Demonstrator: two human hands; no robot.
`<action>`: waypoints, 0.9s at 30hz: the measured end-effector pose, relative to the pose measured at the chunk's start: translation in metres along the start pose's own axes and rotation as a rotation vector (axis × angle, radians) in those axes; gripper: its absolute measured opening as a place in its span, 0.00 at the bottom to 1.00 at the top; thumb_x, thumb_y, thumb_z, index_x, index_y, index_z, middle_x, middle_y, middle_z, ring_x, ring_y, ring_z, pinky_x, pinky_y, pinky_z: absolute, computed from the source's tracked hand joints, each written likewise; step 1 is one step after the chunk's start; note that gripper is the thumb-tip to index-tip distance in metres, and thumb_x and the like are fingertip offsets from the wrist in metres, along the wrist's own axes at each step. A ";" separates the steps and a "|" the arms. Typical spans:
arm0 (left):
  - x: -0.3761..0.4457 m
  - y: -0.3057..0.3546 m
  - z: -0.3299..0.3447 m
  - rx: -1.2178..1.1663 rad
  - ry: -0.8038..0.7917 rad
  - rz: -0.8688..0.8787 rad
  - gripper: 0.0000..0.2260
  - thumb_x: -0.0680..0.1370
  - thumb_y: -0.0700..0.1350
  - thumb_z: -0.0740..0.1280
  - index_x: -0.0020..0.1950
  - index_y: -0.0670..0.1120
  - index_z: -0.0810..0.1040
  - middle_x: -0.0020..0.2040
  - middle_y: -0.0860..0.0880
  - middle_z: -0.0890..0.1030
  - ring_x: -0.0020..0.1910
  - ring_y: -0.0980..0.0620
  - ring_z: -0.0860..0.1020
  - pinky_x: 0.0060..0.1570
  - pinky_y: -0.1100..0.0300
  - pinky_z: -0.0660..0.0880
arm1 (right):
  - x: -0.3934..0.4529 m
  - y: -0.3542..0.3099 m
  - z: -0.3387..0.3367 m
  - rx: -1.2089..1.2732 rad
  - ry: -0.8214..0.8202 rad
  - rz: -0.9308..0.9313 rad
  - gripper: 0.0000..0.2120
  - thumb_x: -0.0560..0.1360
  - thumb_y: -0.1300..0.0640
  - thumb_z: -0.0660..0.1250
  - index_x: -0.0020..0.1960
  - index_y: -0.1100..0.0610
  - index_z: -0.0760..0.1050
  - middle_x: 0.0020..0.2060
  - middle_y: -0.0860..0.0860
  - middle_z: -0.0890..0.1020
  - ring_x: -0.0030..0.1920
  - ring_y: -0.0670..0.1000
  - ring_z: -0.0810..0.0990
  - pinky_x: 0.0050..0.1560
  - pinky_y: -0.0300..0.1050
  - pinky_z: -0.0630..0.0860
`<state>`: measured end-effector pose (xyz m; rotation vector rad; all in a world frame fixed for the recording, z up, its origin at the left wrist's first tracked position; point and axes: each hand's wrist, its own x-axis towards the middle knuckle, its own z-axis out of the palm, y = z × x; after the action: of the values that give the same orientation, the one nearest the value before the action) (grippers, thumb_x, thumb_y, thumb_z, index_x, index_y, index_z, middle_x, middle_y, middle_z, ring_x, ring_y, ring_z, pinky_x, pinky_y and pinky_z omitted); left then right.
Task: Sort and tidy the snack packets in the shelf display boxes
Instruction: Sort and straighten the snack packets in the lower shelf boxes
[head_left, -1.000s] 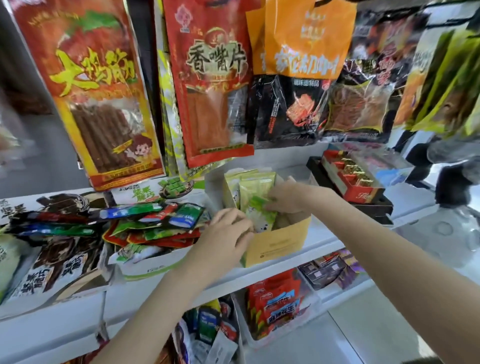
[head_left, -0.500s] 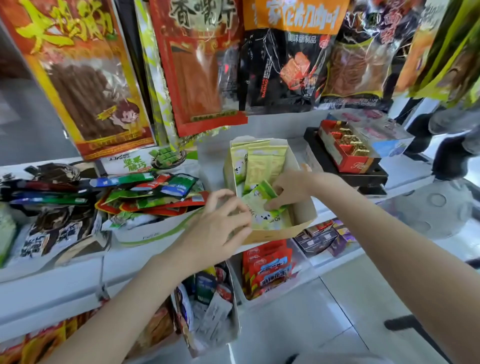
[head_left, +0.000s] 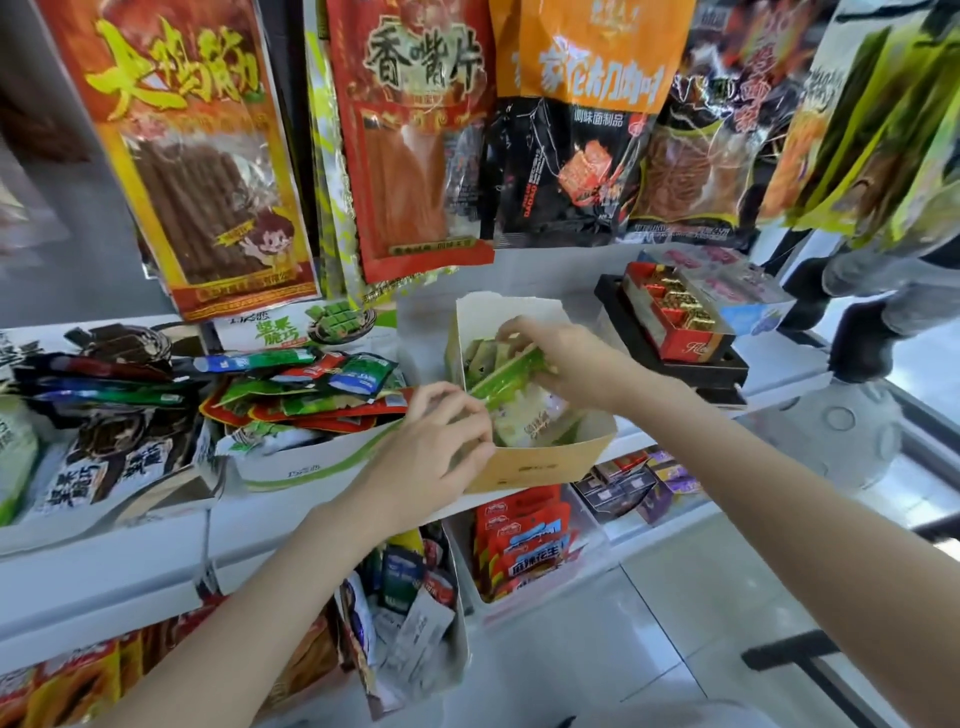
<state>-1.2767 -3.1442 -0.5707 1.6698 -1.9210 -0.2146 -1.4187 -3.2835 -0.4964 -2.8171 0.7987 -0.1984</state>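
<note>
Green packet (head_left: 506, 375) now lifted off the stack, tilted across the tan display box (head_left: 540, 462) on the shelf (head_left: 156, 566). My right hand (head_left: 563, 364) grips its upper end, my left hand (head_left: 436, 457) pinches its lower end at the box front.

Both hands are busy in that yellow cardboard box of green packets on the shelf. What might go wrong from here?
1. The yellow display box sits at the shelf's front edge, with the left hand at its front corner; a push or pull might tip it off.
2. The right hand pinches one green packet lying tilted across the others; it may slip or end up crooked.
3. The heaped packets in the white display box beside the left wrist could be knocked loose.
</note>
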 end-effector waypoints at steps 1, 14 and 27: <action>0.001 -0.002 0.000 -0.020 0.011 -0.013 0.21 0.74 0.61 0.48 0.47 0.50 0.74 0.58 0.56 0.72 0.62 0.59 0.55 0.60 0.58 0.59 | 0.000 0.001 0.008 -0.005 -0.054 0.018 0.28 0.71 0.69 0.64 0.69 0.57 0.62 0.62 0.55 0.75 0.60 0.55 0.74 0.51 0.37 0.66; 0.008 -0.009 -0.006 -0.120 -0.015 -0.051 0.09 0.77 0.57 0.55 0.43 0.54 0.69 0.56 0.58 0.72 0.61 0.61 0.55 0.62 0.62 0.54 | 0.030 0.018 0.006 -0.391 0.067 0.154 0.12 0.76 0.58 0.62 0.59 0.59 0.70 0.55 0.57 0.78 0.58 0.58 0.71 0.53 0.50 0.65; 0.012 -0.007 -0.005 -0.112 0.034 -0.054 0.08 0.79 0.50 0.59 0.46 0.49 0.75 0.59 0.56 0.73 0.59 0.64 0.54 0.61 0.64 0.52 | 0.041 0.029 0.029 -0.276 0.134 -0.147 0.16 0.66 0.54 0.74 0.52 0.55 0.77 0.59 0.57 0.71 0.57 0.59 0.70 0.54 0.57 0.71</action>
<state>-1.2684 -3.1555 -0.5665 1.6415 -1.8067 -0.3075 -1.3937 -3.3245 -0.5286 -3.1544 0.6928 -0.3260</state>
